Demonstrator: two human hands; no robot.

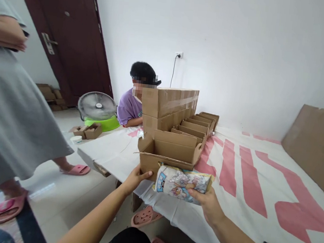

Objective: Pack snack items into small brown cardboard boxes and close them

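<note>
My right hand (209,203) grips the right end of a printed plastic packet (180,184), thumb on its front. The packet has cartoon figures and a blue label, and it is in front of the nearest open cardboard box (173,146). My left hand (136,181) is closed on that box's front left corner, its thumb lying across the front wall; the other fingers are mostly hidden. The box stands with its flap up, and what lies on its floor cannot be seen. Behind it runs a row of similar open boxes (193,127).
Closed taped boxes (177,102) are stacked left of the row. Another person (130,106) leans on the table (112,147) behind them. At left stands a person in a grey dress (11,112), near a fan (97,106). A large cardboard sheet (318,149) leans at right.
</note>
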